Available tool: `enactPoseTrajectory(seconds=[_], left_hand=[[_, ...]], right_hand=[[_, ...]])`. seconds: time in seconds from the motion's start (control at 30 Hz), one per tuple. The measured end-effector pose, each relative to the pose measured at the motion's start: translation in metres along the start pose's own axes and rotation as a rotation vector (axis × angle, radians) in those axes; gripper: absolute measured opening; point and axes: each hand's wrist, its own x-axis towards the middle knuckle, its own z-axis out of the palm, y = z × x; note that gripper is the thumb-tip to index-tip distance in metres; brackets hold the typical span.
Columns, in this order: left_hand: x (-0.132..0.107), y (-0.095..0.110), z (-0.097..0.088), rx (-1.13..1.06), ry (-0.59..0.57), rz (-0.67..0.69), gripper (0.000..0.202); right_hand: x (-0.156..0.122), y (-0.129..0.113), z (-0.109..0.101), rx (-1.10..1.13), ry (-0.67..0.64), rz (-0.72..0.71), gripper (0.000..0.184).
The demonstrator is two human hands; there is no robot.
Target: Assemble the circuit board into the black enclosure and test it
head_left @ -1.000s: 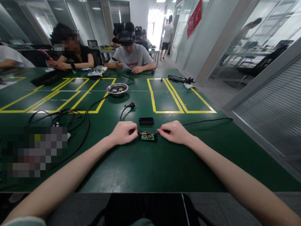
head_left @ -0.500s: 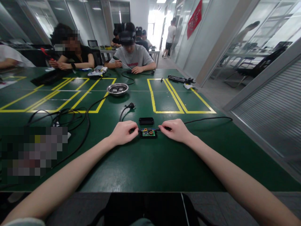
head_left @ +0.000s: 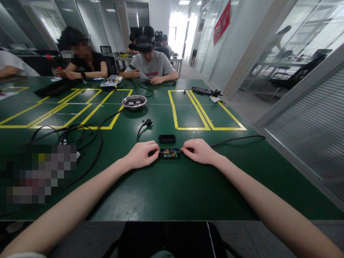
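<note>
In front of me a small green circuit board (head_left: pixel 170 154) with copper coils lies in a black plastic case half. My left hand (head_left: pixel 143 154) is closed round the black cable at the board's left side; the power plug (head_left: pixel 148 122) on a short curve of cord rests just beyond it. On the other side, my right hand (head_left: pixel 200 151) pinches the cable (head_left: pixel 236 139) that leads off to the right. My fingers partly cover both cable ends. Just behind the board sits the other case half (head_left: pixel 167 138), its hollow side up.
A metal bowl (head_left: pixel 134 107) with metal parts stands farther back, near yellow tape frames (head_left: pixel 174 109). Coiled black cable (head_left: pixel 72 134) and a blurred-out patch lie left. Across the green table (head_left: pixel 174 193) a co-worker (head_left: pixel 154 64) holds a screwdriver; another person (head_left: pixel 88 66) sits left.
Both my hands have come slightly nearer to me. The circuit board has turned and tilted, and now looks lower in its case half. The other case half has hardly moved.
</note>
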Motion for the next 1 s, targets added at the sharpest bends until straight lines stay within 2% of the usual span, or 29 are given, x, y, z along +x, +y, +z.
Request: enactPoseTrajectory(seconds=[0.17,0.27,0.4,0.6,0.73,1.0], left_hand=[[0.0,0.001,-0.001,0.027,0.019,0.022,0.022],[0.001,0.001,0.001,0.044,0.03,0.038,0.022],[0.003,0.003,0.007,0.085,0.061,-0.036,0.023],[0.004,0.004,0.015,0.093,0.06,-0.099,0.028],[0.003,0.003,0.015,0.07,0.051,-0.104,0.027],[0.004,0.005,0.01,0.001,0.013,-0.112,0.028]], right_hand=[[0.002,-0.005,0.001,0.047,-0.065,0.067,0.035],[0.004,-0.009,0.003,0.05,-0.074,0.162,0.036],[0.009,-0.017,0.007,-0.036,-0.049,0.288,0.037],[0.014,-0.025,0.007,-0.148,-0.076,0.37,0.041],[0.016,-0.025,0.002,-0.168,-0.099,0.378,0.041],[0.015,-0.02,-0.001,-0.139,-0.124,0.287,0.044]])
